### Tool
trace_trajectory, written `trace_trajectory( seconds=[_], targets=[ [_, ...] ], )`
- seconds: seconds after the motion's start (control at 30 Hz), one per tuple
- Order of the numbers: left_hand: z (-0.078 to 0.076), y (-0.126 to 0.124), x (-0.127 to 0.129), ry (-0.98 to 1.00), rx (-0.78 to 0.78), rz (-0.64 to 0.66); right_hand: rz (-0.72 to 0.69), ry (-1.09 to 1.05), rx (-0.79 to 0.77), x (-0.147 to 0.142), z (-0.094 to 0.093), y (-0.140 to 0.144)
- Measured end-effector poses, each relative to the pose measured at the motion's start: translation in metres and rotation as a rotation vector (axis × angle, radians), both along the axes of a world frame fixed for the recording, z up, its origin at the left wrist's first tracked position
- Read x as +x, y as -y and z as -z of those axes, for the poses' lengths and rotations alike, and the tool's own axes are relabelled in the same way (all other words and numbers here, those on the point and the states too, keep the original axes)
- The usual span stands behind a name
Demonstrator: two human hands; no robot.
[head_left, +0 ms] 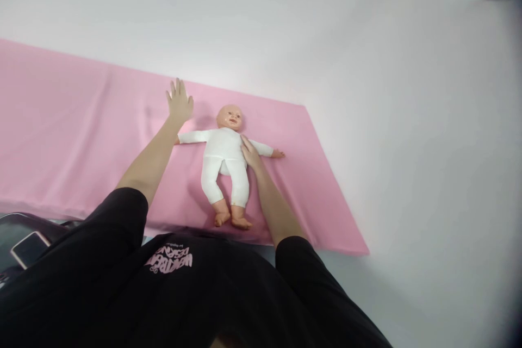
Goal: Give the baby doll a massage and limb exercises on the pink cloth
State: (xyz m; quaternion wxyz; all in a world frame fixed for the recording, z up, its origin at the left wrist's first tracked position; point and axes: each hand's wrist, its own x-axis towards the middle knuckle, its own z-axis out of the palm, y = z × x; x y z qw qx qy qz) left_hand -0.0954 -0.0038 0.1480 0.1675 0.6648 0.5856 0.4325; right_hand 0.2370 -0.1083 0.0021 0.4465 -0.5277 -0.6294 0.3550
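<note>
White-suited doll stretches away, head farthest — left hand spread, right hand unclenched against it.

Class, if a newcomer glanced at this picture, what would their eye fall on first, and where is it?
Probably the baby doll in white, lying face up near the middle of the picture with its arms spread. The bright pink mat beneath it stands out too, against the pale surroundings. Next come the person's hands: the right hand at the doll's side, the left hand spread near the mat's far edge.
</note>
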Motion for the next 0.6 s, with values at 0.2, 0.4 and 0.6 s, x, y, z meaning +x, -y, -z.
trace_trajectory(
  seconds=[0.2, 0.4, 0.6],
  targets=[
    [0.058, 0.049, 0.077, -0.153, -0.080, 0.344, -0.175, 0.405, 0.033, -0.042, -0.035, 0.026],
    [0.074, 0.096, 0.111, -0.490, -0.301, 0.567, -0.305, 0.830, 0.080, -0.092, -0.060, 0.052],
    [0.084, 0.098, 0.104, -0.491, -0.237, 0.508, -0.286, 0.886, 0.110, -0.088, -0.050, 0.062]
  ],
)
